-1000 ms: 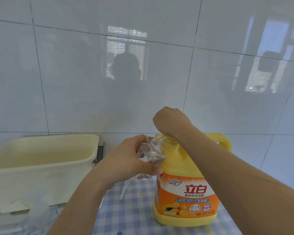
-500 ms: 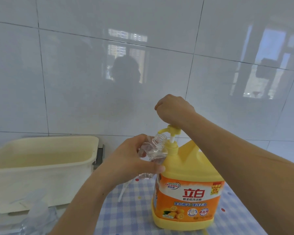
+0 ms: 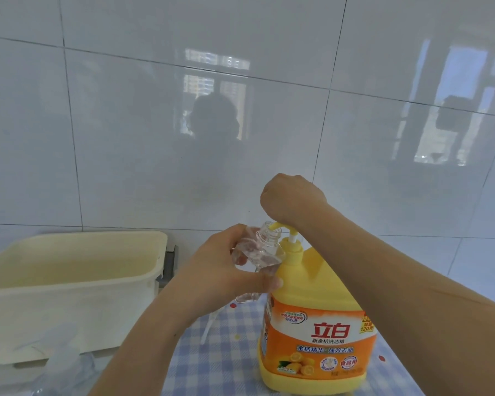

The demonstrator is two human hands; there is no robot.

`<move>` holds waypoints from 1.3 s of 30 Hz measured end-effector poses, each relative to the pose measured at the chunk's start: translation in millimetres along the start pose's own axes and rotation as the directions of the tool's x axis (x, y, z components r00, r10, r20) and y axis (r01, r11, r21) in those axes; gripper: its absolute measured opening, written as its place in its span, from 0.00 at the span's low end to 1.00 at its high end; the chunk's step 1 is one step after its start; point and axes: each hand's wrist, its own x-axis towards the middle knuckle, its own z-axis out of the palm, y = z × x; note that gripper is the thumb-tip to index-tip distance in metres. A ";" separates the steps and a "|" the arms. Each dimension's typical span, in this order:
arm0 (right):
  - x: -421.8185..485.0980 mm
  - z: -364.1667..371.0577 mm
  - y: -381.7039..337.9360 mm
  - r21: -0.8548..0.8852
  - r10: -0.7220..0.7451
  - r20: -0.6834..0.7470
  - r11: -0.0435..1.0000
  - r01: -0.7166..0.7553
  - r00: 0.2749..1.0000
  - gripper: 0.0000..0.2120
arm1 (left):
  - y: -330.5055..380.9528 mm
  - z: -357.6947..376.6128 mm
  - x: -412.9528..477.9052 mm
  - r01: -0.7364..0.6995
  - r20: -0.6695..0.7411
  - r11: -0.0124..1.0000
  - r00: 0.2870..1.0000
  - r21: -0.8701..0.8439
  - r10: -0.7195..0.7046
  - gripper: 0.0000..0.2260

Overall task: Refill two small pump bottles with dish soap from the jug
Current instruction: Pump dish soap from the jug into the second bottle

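Plastic, thin and clear, makes up the small bottle [image 3: 257,252]: light, nearly empty by the look of it, likely to dent under a hard squeeze and slick if soap runs down it. It is held off the desk [image 3: 229,355], tilted, its open threaded neck right at the spout of the pump head [image 3: 282,225]. The left hand [image 3: 220,272] wraps the body, thumb across the front, which seems the right place to hold it; the neck needs to be free. The right hand [image 3: 293,195] sits on the pump head, fingers curled over it. The jug [image 3: 317,324] stands on the desk's checked cloth, large, probably heavy and stiff, steady enough to take a push. A cream tub [image 3: 77,284] stands to the left by the tiled wall [image 3: 126,138].
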 end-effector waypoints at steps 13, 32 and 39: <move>-9.3 13.7 3.7 0.080 0.023 0.026 0.996 -0.025 0.999 0.08 | -3.5 -1.7 -2.0 0.058 0.119 0.998 0.991 0.024 -0.060 0.25; 0.2 -11.2 0.8 0.096 -0.003 -0.089 0.995 0.011 0.996 0.15 | -4.3 -3.6 0.6 0.021 0.165 0.997 0.986 -0.074 -0.008 0.29; 1.0 -9.6 3.5 0.062 -0.018 -0.103 0.998 0.024 0.995 0.17 | -2.5 -2.6 0.3 0.019 0.112 0.996 0.994 -0.083 -0.010 0.23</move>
